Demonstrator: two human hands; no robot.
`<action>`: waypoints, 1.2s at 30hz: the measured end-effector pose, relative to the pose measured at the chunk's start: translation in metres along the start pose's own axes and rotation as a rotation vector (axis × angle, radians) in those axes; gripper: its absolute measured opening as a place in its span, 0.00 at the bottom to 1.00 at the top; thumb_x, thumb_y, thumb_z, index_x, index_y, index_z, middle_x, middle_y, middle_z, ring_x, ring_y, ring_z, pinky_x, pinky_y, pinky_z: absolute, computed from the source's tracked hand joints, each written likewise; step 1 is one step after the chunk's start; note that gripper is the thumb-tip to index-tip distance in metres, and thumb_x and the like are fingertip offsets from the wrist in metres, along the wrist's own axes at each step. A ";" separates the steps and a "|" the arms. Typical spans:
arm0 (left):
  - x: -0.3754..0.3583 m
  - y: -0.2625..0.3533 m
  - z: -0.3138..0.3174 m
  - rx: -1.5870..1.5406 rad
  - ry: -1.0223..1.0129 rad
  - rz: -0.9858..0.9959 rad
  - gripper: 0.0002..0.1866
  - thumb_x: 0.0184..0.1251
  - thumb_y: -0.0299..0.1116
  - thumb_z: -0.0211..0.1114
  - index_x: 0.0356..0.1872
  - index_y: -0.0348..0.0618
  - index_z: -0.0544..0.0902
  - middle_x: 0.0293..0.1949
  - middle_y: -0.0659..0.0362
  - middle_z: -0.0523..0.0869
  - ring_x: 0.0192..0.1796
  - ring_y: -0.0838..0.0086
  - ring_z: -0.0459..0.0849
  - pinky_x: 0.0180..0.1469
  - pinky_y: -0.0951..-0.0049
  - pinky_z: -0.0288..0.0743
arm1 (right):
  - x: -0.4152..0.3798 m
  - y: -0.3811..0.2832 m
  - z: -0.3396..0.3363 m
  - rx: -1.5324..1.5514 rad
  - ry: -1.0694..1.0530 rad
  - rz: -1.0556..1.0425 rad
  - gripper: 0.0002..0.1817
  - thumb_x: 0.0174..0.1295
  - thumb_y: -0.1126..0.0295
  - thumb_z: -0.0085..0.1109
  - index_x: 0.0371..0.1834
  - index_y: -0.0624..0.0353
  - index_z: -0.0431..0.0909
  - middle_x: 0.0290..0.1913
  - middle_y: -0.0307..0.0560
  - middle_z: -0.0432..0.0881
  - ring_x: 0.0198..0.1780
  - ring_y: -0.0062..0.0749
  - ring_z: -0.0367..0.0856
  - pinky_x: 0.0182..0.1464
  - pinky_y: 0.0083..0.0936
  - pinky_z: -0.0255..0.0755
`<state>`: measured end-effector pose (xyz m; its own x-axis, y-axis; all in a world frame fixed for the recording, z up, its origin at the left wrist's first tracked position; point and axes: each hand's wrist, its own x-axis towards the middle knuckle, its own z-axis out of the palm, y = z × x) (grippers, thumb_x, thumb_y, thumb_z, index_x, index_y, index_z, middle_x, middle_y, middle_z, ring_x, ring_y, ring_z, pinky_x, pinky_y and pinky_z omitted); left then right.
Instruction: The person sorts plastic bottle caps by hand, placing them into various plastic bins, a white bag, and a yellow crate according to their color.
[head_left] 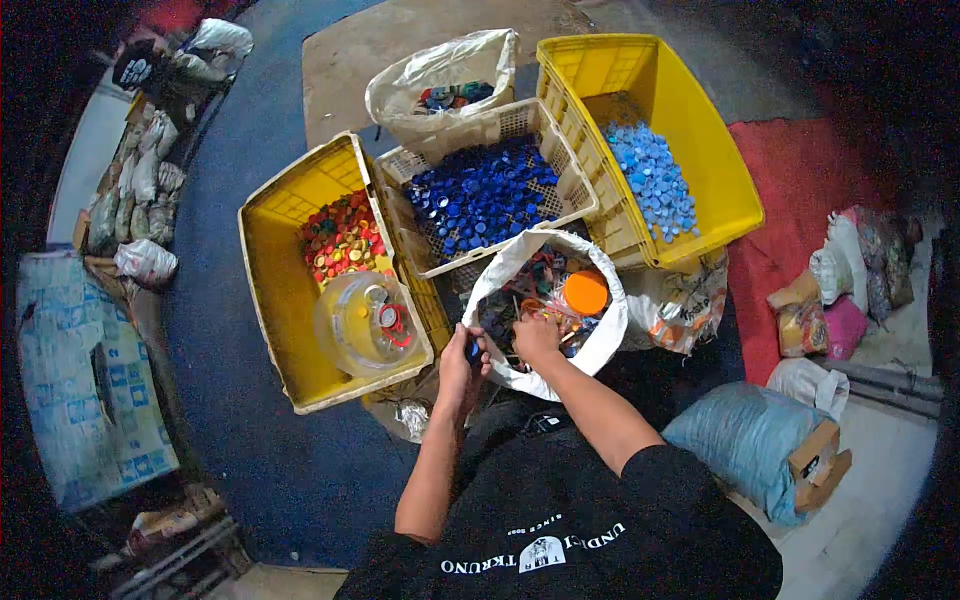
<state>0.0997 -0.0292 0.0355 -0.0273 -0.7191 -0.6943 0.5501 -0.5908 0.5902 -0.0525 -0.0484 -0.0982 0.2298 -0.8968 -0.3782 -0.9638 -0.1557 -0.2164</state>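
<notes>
My left hand [463, 362] is closed around a dark blue bottle cap [473, 350], beside the left rim of an open white sack [606, 340]. Inside that sack lie mixed caps and scraps, with a large orange lid [585, 292] on top. My right hand [536, 338] reaches into the sack with its fingers bent down among the pieces; whatever they grip is hidden. Just beyond the sack, a white crate [578, 192] holds many dark blue caps [480, 195]. To the left, a yellow crate [268, 300] contains red and yellow caps [342, 240] and a clear plastic jug [350, 325].
A larger yellow crate [705, 130] with light blue caps [650, 175] stands at the right. Behind the white crate is another white sack [400, 100] of caps. Filled bags [745, 440] lie at the right, and a patterned blue box [90, 370] stands at the left.
</notes>
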 end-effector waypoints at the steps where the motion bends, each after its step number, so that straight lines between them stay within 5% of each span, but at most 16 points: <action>1: 0.001 -0.003 -0.003 -0.064 0.009 0.004 0.23 0.74 0.55 0.45 0.41 0.43 0.75 0.27 0.62 0.75 0.24 0.76 0.73 0.24 0.78 0.67 | -0.001 0.000 0.000 0.002 0.049 -0.009 0.10 0.49 0.63 0.58 0.31 0.50 0.86 0.42 0.43 0.83 0.49 0.38 0.79 0.58 0.46 0.60; 7: -0.015 -0.006 -0.012 -0.234 0.030 -0.041 0.26 0.74 0.57 0.44 0.41 0.41 0.75 0.28 0.60 0.77 0.27 0.73 0.76 0.28 0.75 0.72 | 0.013 -0.004 0.007 -0.189 0.128 -0.140 0.09 0.49 0.62 0.58 0.29 0.48 0.86 0.38 0.43 0.84 0.51 0.36 0.77 0.54 0.44 0.59; 11: -0.017 -0.019 -0.027 -0.354 -0.034 -0.029 0.27 0.73 0.58 0.45 0.41 0.40 0.75 0.28 0.58 0.77 0.29 0.70 0.76 0.30 0.71 0.72 | 0.013 0.004 -0.019 -0.097 0.055 -0.242 0.10 0.47 0.61 0.60 0.29 0.49 0.86 0.34 0.46 0.84 0.37 0.37 0.81 0.42 0.37 0.69; 15: -0.039 -0.011 -0.014 -0.659 -0.040 -0.157 0.29 0.72 0.57 0.47 0.50 0.36 0.74 0.39 0.53 0.80 0.40 0.64 0.80 0.42 0.69 0.77 | -0.018 0.011 -0.065 0.478 0.300 -0.303 0.10 0.53 0.61 0.60 0.32 0.53 0.86 0.35 0.46 0.83 0.35 0.39 0.83 0.37 0.39 0.74; 16: -0.039 -0.015 -0.016 -0.655 -0.117 -0.138 0.30 0.72 0.56 0.48 0.53 0.34 0.74 0.44 0.50 0.80 0.46 0.62 0.80 0.49 0.67 0.77 | -0.033 0.008 -0.091 0.622 0.231 -0.258 0.10 0.55 0.66 0.63 0.33 0.61 0.83 0.33 0.51 0.82 0.35 0.43 0.83 0.40 0.37 0.76; 17: -0.037 -0.019 -0.015 -0.669 -0.152 -0.114 0.31 0.73 0.56 0.47 0.53 0.32 0.73 0.46 0.49 0.80 0.48 0.61 0.80 0.50 0.66 0.77 | -0.035 0.013 -0.089 0.620 0.226 -0.267 0.10 0.55 0.66 0.63 0.33 0.61 0.83 0.33 0.51 0.82 0.35 0.43 0.83 0.40 0.37 0.76; 20: -0.040 -0.017 0.001 -0.624 -0.155 -0.064 0.32 0.74 0.55 0.45 0.54 0.30 0.73 0.48 0.47 0.79 0.50 0.60 0.80 0.52 0.65 0.78 | -0.057 0.024 -0.095 1.305 0.037 -0.032 0.04 0.57 0.77 0.60 0.30 0.67 0.79 0.39 0.49 0.80 0.34 0.31 0.83 0.35 0.28 0.82; 23: -0.036 -0.021 0.011 -0.615 -0.197 -0.066 0.33 0.73 0.54 0.46 0.58 0.29 0.70 0.52 0.44 0.78 0.52 0.56 0.80 0.55 0.62 0.78 | -0.072 0.032 -0.109 1.620 -0.052 0.035 0.02 0.57 0.80 0.59 0.31 0.66 0.77 0.45 0.49 0.78 0.37 0.32 0.83 0.33 0.30 0.84; 24: -0.038 -0.025 0.014 -0.579 -0.218 -0.079 0.33 0.73 0.55 0.46 0.58 0.29 0.70 0.52 0.45 0.78 0.52 0.57 0.80 0.56 0.62 0.78 | -0.077 0.030 -0.118 1.716 -0.160 0.187 0.03 0.57 0.81 0.58 0.34 0.67 0.75 0.50 0.51 0.76 0.41 0.34 0.82 0.36 0.32 0.84; 29: -0.027 -0.040 0.015 -0.401 -0.267 -0.180 0.33 0.73 0.56 0.45 0.59 0.32 0.70 0.51 0.48 0.80 0.48 0.63 0.83 0.51 0.69 0.80 | -0.080 0.034 -0.116 1.772 -0.410 0.148 0.14 0.61 0.81 0.53 0.50 0.65 0.74 0.51 0.50 0.76 0.50 0.37 0.79 0.45 0.31 0.81; 33: -0.002 -0.009 0.028 -0.518 -0.283 -0.107 0.29 0.74 0.53 0.44 0.54 0.32 0.73 0.46 0.48 0.82 0.45 0.65 0.83 0.49 0.68 0.80 | -0.050 0.026 -0.147 1.682 -0.390 0.149 0.14 0.62 0.75 0.54 0.51 0.62 0.75 0.48 0.47 0.78 0.43 0.30 0.79 0.42 0.26 0.79; 34: 0.006 0.014 0.039 -0.527 -0.240 -0.079 0.27 0.73 0.53 0.45 0.51 0.36 0.75 0.47 0.50 0.83 0.44 0.66 0.83 0.45 0.69 0.80 | -0.030 0.032 -0.161 1.459 -0.233 -0.063 0.14 0.62 0.73 0.56 0.52 0.60 0.75 0.47 0.46 0.78 0.42 0.27 0.77 0.44 0.29 0.78; 35: 0.013 0.038 0.047 -0.493 -0.254 0.004 0.26 0.73 0.55 0.45 0.48 0.40 0.76 0.43 0.54 0.83 0.40 0.68 0.83 0.43 0.70 0.80 | -0.020 0.018 -0.183 1.936 -0.211 -0.004 0.18 0.62 0.70 0.57 0.55 0.60 0.72 0.47 0.46 0.77 0.45 0.27 0.76 0.48 0.32 0.77; 36: 0.006 0.070 0.058 -0.455 -0.304 0.086 0.23 0.71 0.56 0.47 0.39 0.44 0.73 0.32 0.58 0.79 0.34 0.68 0.80 0.39 0.69 0.79 | -0.001 0.014 -0.203 1.994 -0.176 -0.055 0.23 0.62 0.67 0.58 0.60 0.60 0.69 0.59 0.49 0.71 0.60 0.36 0.70 0.58 0.36 0.70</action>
<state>0.0895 -0.0960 0.0965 -0.1688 -0.8708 -0.4618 0.8644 -0.3560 0.3552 -0.0936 -0.1335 0.0817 0.3764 -0.8458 -0.3782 0.4925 0.5284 -0.6915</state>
